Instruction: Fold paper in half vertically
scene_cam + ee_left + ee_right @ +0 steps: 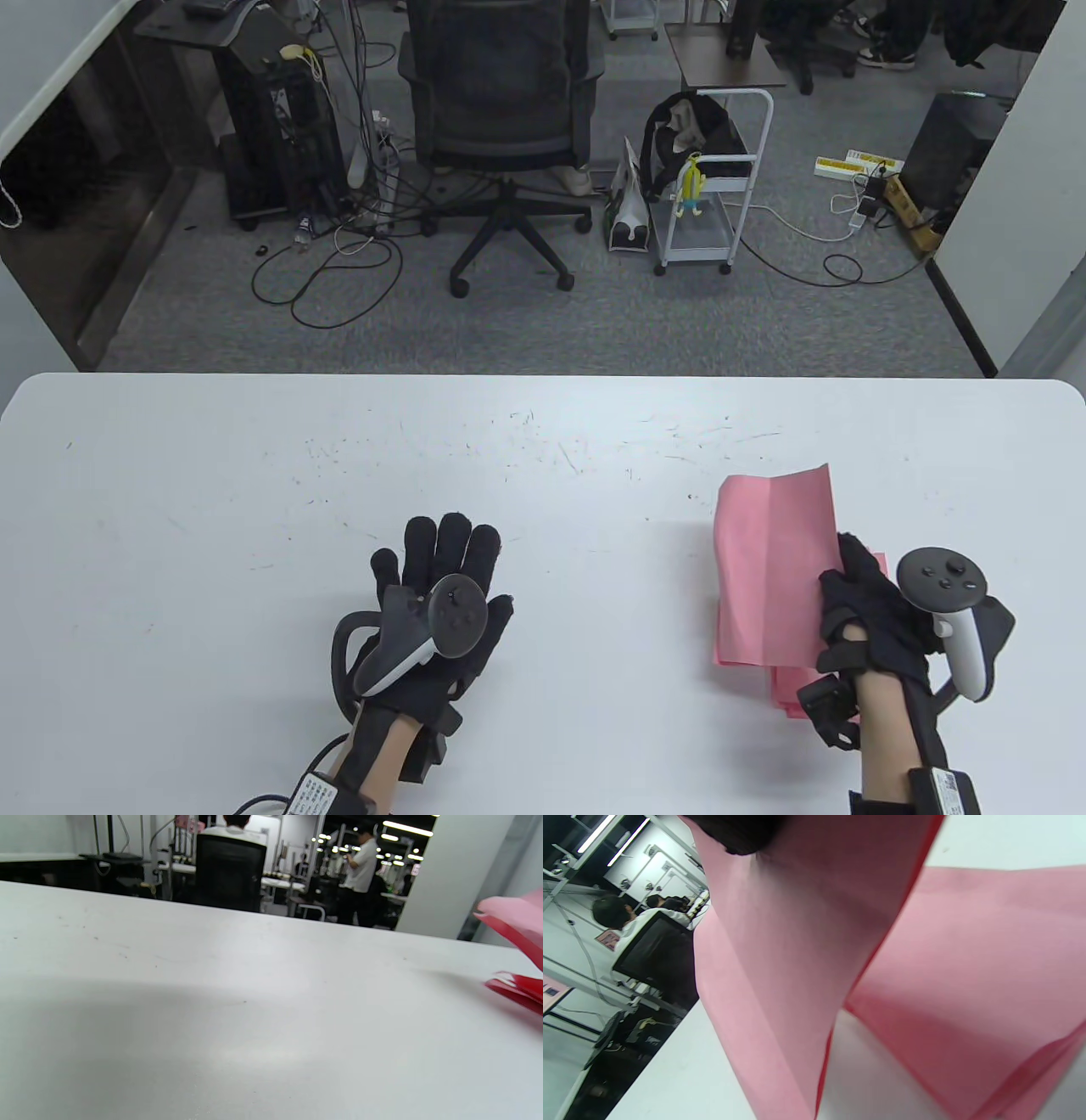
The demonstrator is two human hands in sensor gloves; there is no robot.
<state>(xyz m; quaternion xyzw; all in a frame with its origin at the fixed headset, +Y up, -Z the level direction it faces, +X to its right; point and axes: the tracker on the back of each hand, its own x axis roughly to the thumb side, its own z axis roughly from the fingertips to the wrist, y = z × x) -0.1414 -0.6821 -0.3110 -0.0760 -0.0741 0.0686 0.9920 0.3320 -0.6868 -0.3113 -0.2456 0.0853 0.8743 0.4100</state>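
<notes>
Table view shows the pink sheet (768, 552) lifted at the lower right of the frame, its right edge pinched by the right hand (874, 620); the sheet is held up off a stack of pink paper (785, 688) lying under it on the table (254, 509), probably so that a single sheet is separated from the rest before any fold is made. A faint crease line is seen running up the sheet (whether it comes from a fold cannot be told). In the right wrist view a dark fingertip (734, 832) is seen pressed on the raised sheet at the top of the frame, with the stack at the right.

The left hand (437, 594) is laid flat at the lower centre, fingers spread and released, nothing held; it is judged to be waiting, well apart from the paper.

A white tabletop, scuffed with fine marks, is shown. Beyond it, in the upper half of the frame, an office chair (501, 110), a white cart (708, 195) and loose cables on grey carpet are seen.
</notes>
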